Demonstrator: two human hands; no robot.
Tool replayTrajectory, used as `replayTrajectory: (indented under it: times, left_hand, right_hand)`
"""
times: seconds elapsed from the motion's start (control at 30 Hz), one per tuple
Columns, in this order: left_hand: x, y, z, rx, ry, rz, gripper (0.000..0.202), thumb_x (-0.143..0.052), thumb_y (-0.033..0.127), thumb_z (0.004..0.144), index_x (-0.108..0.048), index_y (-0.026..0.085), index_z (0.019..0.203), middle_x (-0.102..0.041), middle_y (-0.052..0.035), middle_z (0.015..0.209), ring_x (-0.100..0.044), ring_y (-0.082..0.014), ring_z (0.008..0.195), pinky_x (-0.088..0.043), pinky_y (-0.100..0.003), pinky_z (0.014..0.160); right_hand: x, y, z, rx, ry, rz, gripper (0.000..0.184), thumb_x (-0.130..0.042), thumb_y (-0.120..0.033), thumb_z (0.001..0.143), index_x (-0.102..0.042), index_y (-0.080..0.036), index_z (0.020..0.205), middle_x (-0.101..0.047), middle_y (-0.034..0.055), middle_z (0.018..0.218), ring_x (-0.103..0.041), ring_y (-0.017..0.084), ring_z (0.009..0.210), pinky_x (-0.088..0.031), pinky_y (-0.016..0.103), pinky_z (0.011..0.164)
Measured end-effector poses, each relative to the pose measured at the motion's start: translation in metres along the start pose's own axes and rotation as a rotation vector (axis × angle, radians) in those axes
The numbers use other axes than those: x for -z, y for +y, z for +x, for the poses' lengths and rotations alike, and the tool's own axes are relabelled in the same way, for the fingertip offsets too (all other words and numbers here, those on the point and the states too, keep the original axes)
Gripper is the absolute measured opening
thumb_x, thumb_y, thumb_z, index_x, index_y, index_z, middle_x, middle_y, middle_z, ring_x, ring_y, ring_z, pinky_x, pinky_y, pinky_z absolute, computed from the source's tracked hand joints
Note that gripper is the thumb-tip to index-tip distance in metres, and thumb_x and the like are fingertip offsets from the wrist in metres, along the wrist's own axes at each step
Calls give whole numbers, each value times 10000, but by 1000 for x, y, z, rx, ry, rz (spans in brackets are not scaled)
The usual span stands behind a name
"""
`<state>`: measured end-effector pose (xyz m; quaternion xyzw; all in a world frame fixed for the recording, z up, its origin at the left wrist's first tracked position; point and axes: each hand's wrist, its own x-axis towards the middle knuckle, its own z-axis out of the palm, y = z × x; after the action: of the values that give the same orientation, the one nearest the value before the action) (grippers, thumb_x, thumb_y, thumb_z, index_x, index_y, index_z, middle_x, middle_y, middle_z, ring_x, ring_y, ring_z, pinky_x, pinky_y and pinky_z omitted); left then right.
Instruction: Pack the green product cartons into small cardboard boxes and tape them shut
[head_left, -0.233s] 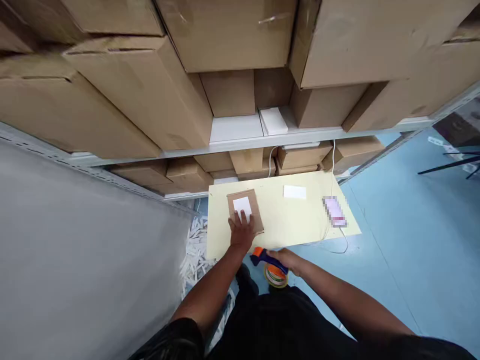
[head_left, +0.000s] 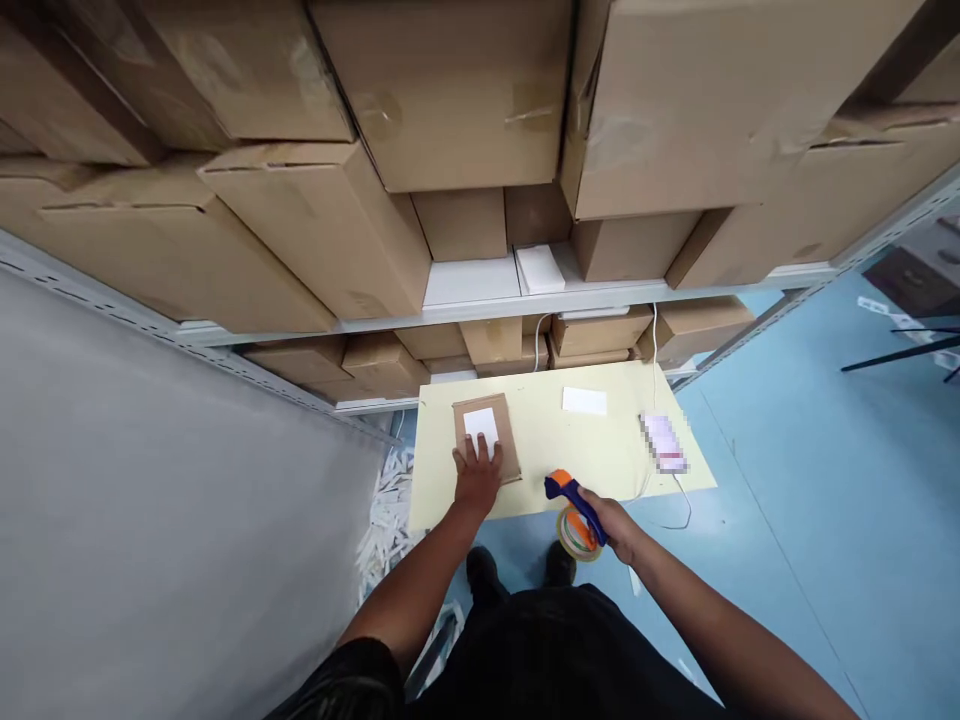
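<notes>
Head view showed the flat cardboard box [head_left: 508, 432] near the tabletop's [head_left: 536, 425] left edge, a white sheet [head_left: 480, 424] on its upper face. The left hand [head_left: 478, 480] lay on the box, fingers spread and partly over the sheet; an even, light press there seemed best against sliding. The right hand's [head_left: 619, 525] fingers were wrapped around the handle of the tape dispenser [head_left: 589, 513] by the tabletop's near edge; a firm grip, with the roll kept clear of that edge, looked sensible. A white slip [head_left: 585, 401] lay by the far edge.
</notes>
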<state>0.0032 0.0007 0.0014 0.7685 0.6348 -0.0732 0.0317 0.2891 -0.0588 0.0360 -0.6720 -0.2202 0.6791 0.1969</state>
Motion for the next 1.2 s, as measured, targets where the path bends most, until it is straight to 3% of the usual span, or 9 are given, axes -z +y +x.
replayTrajectory:
  times: [0.13,0.23,0.37,0.5,0.6,0.67,0.8,1.0,1.2]
  left_hand:
    - [-1,-4,0,-7,-43,15,696,-571,182,890,-391,219,1561,-255,-214,1657,-164,-470,1529,-125,-729,1170]
    - [4,-6,-1,-7,-72,13,708,-542,186,898,-361,237,1581,-221,-184,1677,-131,-455,1540,-113,-705,1179]
    - [12,-7,-4,-16,-132,-20,801,-587,270,877,-277,231,1615,-127,-175,1699,-32,-463,1548,-26,-688,1189]
    - [15,-15,-8,-49,-171,-83,919,-643,451,834,-227,245,1626,-58,-176,1705,41,-483,1539,12,-691,1182]
    - [14,-27,-13,-118,-127,-140,962,-628,530,835,-164,270,1636,-25,-160,1709,45,-469,1544,-12,-674,1189]
    - [12,-36,-16,-164,-95,-171,982,-611,540,847,-93,284,1641,3,-145,1712,43,-454,1549,-31,-662,1193]
    - [11,-46,-18,-201,-101,-263,945,-580,513,869,-75,303,1639,39,-109,1713,71,-441,1550,-42,-655,1198]
    - [8,-50,-11,-215,-190,-372,879,-553,476,871,-156,292,1633,9,-102,1712,105,-441,1542,-3,-681,1198]
    - [8,-58,-12,-249,-155,-455,854,-500,585,901,-170,292,1633,26,-105,1711,130,-434,1541,6,-685,1197]
  right_hand:
    - [21,-31,-2,0,30,170,511,-631,-681,833,-605,-212,630,-517,-8,440,-454,136,406,-389,264,430]
    - [20,-73,-7,71,-20,280,485,-643,-657,837,-564,-230,621,-508,-19,443,-457,133,410,-433,265,447]
    - [-6,-150,-16,219,-53,324,483,-653,-655,833,-530,-237,623,-500,-25,437,-458,133,400,-449,274,449]
    - [-48,-235,-30,501,21,257,513,-665,-701,794,-561,-223,639,-537,-16,463,-492,147,434,-441,286,473]
    - [-81,-296,-41,843,203,21,563,-646,-750,773,-608,-199,664,-599,3,539,-556,168,530,-422,276,512]
    - [-103,-333,-46,1031,403,-291,612,-584,-785,796,-608,-197,626,-602,16,546,-567,180,563,-386,276,525]
    - [-151,-393,-40,1176,750,-960,635,-481,-770,878,-686,-189,721,-699,91,676,-626,232,682,-366,302,603]
    - [-206,-428,0,1172,837,-1521,663,-375,-675,982,-730,-121,902,-745,187,854,-653,268,782,-371,376,819]
    - [-216,-430,23,1151,843,-1499,611,-407,-650,982,-713,-122,1001,-734,170,931,-626,295,882,-320,441,963]
